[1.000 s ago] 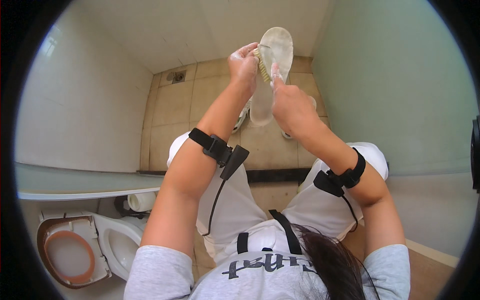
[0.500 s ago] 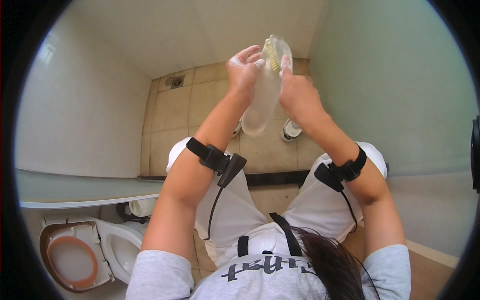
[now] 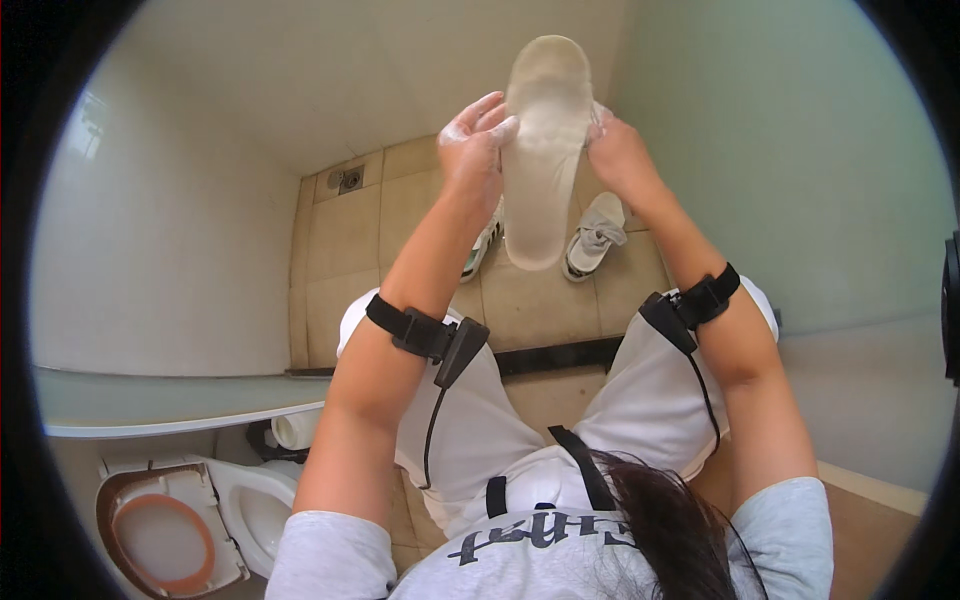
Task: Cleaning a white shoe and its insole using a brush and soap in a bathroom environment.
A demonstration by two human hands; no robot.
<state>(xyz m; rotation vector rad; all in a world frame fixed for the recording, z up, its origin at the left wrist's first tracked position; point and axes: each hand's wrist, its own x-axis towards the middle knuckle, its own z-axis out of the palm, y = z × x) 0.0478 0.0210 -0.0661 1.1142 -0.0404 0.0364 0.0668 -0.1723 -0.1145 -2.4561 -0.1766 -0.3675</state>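
A pale, foam-like insole is held up, tilted, between my hands. My left hand grips its left edge, thumb on the front face and the other fingers partly spread beside it. At the opposite edge is my right hand, closed, its fingertips partly hidden behind the insole. Whitish foam clings to the fingers of both hands. The brush seen earlier in my right hand is out of sight, so what those fingers hold cannot be made out. Below, a white shoe stands on the tiles, its tongue folded out, and another shoe is partly covered by my left arm.
Tan floor tiles lie beneath, with a drain in the far left corner. A greenish panel rises on the right and a pale wall on the left. A toilet with raised lid stands at the lower left.
The insole has come up and turned its broad face toward me. The brush that lay against it has gone from view. My right hand has moved right and slightly up, uncovering the right shoe.
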